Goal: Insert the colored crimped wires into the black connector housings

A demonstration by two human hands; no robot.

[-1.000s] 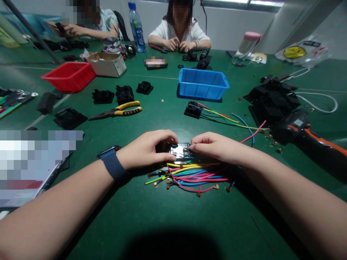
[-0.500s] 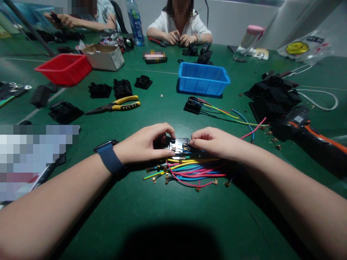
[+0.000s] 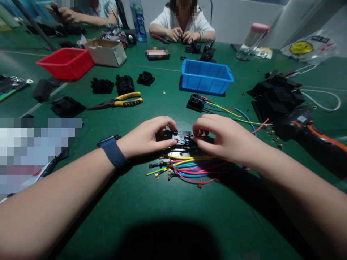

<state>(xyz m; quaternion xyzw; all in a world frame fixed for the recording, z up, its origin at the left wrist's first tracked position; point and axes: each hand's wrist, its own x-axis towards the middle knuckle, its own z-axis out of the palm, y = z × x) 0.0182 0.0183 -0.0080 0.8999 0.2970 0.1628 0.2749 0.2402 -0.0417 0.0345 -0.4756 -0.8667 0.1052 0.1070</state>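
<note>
A small black plastic housing (image 3: 182, 136), with brass terminals and blue wire inside, lies between my two hands. My left hand (image 3: 148, 137) grips its left end, thumb at the near side and fingers at the far side. At the right end, the curled fingers and thumb of my right hand (image 3: 219, 135) close around the housing's edge; what lies deeper between them is hidden. Just in front lies a bundle of coloured wires (image 3: 189, 168) with brass terminals at their ends. My right hand's shadow covers part of the bundle.
Behind my hands are yellow-handled pliers (image 3: 127, 99), a wired black housing (image 3: 195, 103), a blue bin (image 3: 207, 81) and a red bin (image 3: 67, 66). A power tool (image 3: 311, 133) lies at right beside black parts (image 3: 276, 90). Across the table sits a person (image 3: 187, 27).
My right hand has turned and its thumb and forefinger have spread from a tight pinch to around the housing's right end. My left hand keeps its hold. The whole view has shifted slightly.
</note>
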